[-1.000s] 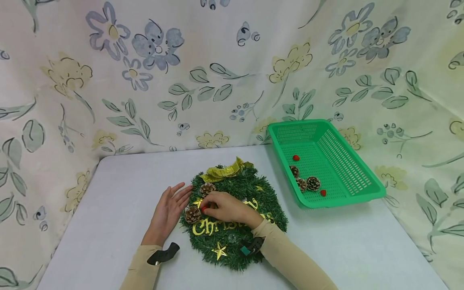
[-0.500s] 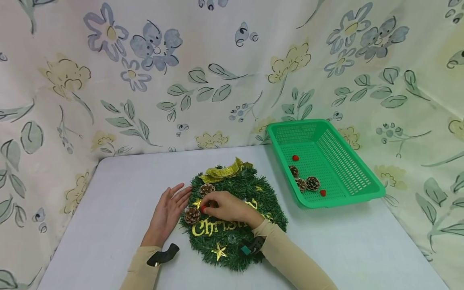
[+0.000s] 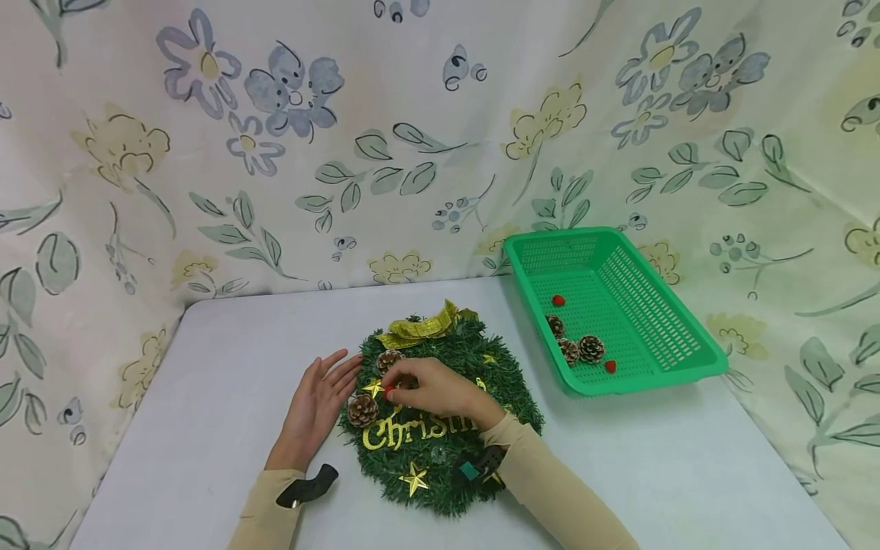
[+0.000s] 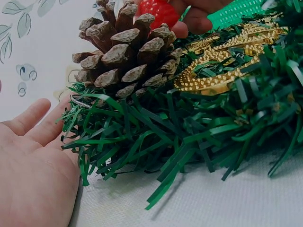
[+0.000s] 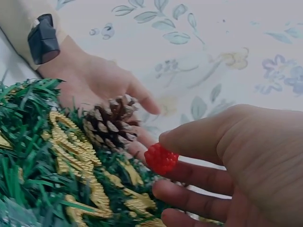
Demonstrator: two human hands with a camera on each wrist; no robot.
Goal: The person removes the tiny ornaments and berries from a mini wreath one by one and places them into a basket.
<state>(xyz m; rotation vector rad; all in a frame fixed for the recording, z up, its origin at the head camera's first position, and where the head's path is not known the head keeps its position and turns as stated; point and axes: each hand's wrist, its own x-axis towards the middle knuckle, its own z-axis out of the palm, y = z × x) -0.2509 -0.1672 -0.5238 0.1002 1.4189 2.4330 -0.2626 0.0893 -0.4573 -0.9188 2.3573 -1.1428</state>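
Note:
A green tinsel wreath [image 3: 374, 458] lies on the white table, with gold "Christmas" lettering [image 3: 392, 431], a gold star [image 3: 414, 479] and a gold ribbon [image 3: 419, 328]. Over its left part, my right hand [image 3: 440, 388] pinches a small bumpy red berry [image 5: 161, 158] between thumb and fingers. The berry is held just above the tinsel, near a brown pine cone [image 3: 362, 410]. A second pine cone [image 3: 389, 360] sits farther up. My left hand [image 3: 318, 405] lies palm up along the wreath's left edge, its relaxed fingers right at the tinsel beside the pine cone.
At the back right of the table stands a green plastic basket [image 3: 660, 378]. Several pine cones [image 3: 591, 349] and two red berries, one nearer the front [image 3: 610, 367], lie in it. A floral cloth [image 3: 412, 191] hangs behind the table.
My right hand, still pinching the red berry, has shifted slightly up and to the right, showing more of the lettering. The left hand and wreath have stayed in place.

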